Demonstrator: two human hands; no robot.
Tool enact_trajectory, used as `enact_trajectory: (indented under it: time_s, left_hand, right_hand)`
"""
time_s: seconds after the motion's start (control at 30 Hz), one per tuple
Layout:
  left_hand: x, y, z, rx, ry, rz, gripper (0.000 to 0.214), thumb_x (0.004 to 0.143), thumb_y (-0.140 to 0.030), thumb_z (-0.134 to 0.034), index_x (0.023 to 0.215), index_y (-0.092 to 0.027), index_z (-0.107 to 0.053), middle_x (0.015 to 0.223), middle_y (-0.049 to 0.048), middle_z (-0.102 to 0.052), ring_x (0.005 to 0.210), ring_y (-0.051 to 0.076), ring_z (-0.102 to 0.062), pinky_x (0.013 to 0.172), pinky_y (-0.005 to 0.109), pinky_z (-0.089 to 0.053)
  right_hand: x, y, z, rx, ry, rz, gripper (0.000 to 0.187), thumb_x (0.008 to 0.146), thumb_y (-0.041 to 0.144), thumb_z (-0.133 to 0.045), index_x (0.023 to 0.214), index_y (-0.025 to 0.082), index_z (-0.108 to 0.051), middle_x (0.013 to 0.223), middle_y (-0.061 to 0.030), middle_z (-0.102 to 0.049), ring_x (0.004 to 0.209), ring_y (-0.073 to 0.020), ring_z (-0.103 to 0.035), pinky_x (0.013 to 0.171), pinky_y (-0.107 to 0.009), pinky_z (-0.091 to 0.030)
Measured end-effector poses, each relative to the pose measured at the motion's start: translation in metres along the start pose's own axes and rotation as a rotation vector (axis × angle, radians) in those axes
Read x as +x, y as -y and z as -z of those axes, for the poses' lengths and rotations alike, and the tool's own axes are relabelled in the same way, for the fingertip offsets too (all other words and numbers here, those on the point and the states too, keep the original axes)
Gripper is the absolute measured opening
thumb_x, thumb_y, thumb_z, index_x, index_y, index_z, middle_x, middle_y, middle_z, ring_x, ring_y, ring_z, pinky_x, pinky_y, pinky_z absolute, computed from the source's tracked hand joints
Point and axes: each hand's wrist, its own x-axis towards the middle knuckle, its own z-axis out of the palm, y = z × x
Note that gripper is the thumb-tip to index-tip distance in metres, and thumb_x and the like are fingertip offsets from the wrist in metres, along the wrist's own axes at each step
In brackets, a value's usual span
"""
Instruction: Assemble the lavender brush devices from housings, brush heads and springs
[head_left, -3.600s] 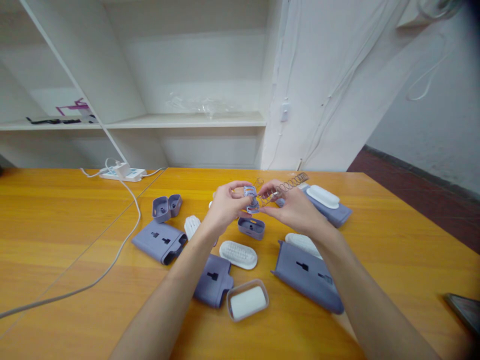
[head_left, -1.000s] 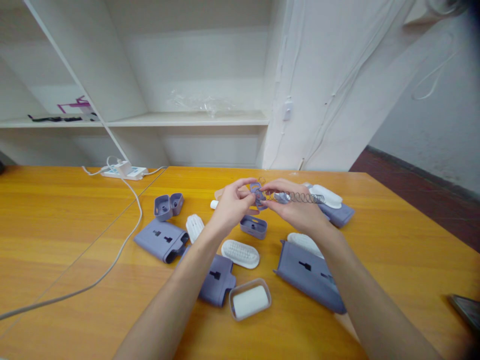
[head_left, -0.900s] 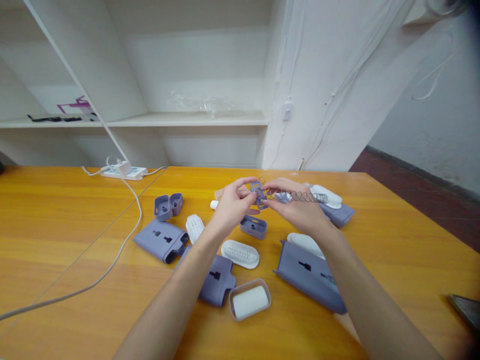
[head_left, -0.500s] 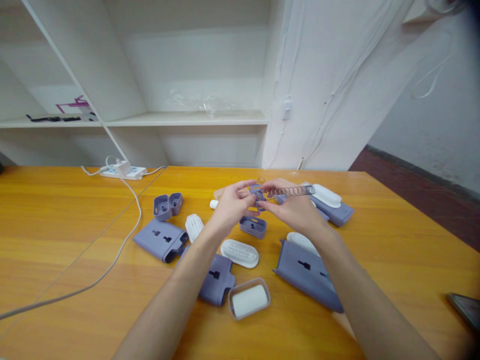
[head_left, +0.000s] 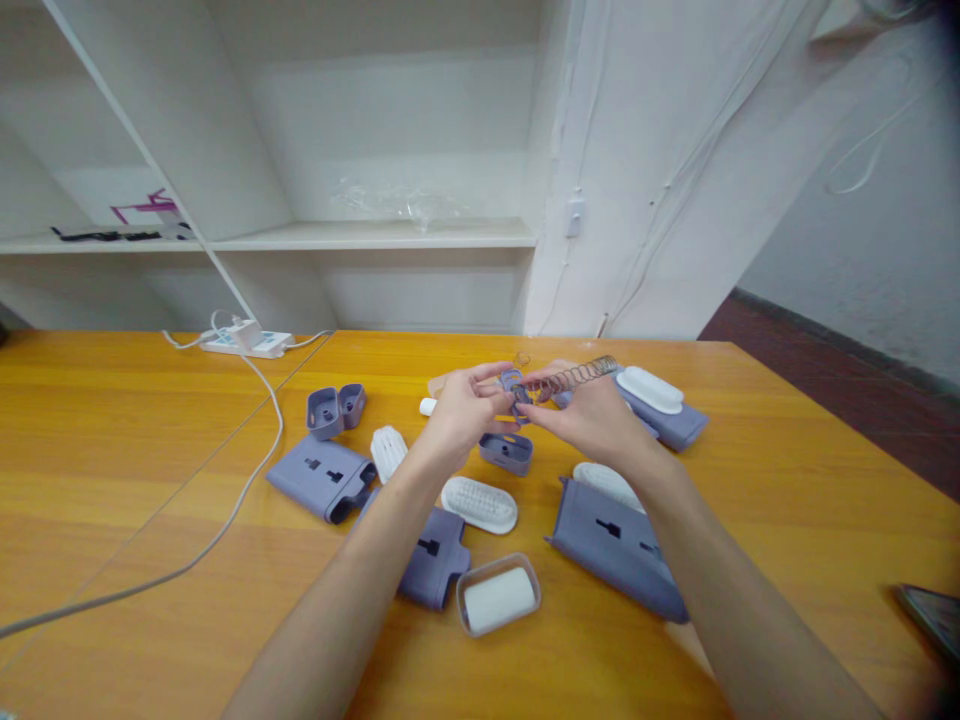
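Note:
Above the middle of the wooden table (head_left: 135,470), my left hand (head_left: 459,415) pinches a small lilac plastic piece (head_left: 512,384) between thumb and fingers. My right hand (head_left: 592,420) meets it from the right, fingers pinched on one end of a long metal coil spring (head_left: 577,377). The spring sticks out to the right and slightly upward, its near end at the lilac piece. A small lilac tray (head_left: 505,452) lies on the table just below both hands.
Lilac housings (head_left: 321,477) (head_left: 431,558) (head_left: 616,548) (head_left: 664,420), white brush pads (head_left: 478,503) (head_left: 387,450), a clear box with a white block (head_left: 498,596) and a double lilac cup (head_left: 334,410) lie around. A white cable (head_left: 247,480) runs to a power strip (head_left: 244,344). A dark phone (head_left: 934,618) lies at the right edge.
The spring's free end has swung from level to slightly upward, and its visible length looks shorter. Both hands stay pinched together at the lilac piece.

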Motion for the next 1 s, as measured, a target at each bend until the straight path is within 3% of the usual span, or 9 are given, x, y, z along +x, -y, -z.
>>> enact_trajectory:
  time_s: [0.4, 0.63, 1.0]
  left_hand:
    - [-0.001, -0.001, -0.005, -0.015, -0.042, -0.006, 0.051, 0.077, -0.005, -0.064, 0.127, -0.007, -0.056, 0.101, 0.0150, -0.073, 0.073, 0.016, -0.070, 0.062, 0.027, -0.059]
    - [0.002, 0.000, -0.003, 0.065, -0.057, -0.013, 0.048, 0.081, -0.004, -0.058, 0.128, -0.005, -0.054, 0.077, 0.0082, -0.072, 0.065, 0.016, -0.069, 0.060, 0.028, -0.058]
    - [0.003, 0.000, 0.001, 0.074, -0.023, 0.029, 0.047, 0.079, -0.001, -0.057, 0.126, -0.003, -0.053, 0.067, 0.0053, -0.070, 0.060, 0.017, -0.070, 0.060, 0.029, -0.058]
  right_hand:
    - [-0.001, -0.002, 0.000, 0.022, 0.048, 0.068, 0.012, 0.076, 0.018, -0.068, 0.086, 0.022, -0.073, 0.087, -0.0034, -0.073, 0.078, -0.0189, -0.067, 0.070, -0.031, -0.051]
    - [0.000, -0.002, -0.005, 0.089, 0.013, -0.046, 0.022, 0.075, 0.019, -0.072, 0.097, 0.019, -0.073, 0.093, -0.0046, -0.075, 0.081, -0.0199, -0.069, 0.075, -0.033, -0.053]
    - [0.000, -0.009, -0.009, 0.264, 0.101, -0.227, 0.018, 0.074, 0.029, -0.074, 0.089, 0.020, -0.072, 0.079, -0.0023, -0.075, 0.070, -0.0186, -0.070, 0.063, -0.028, -0.054]
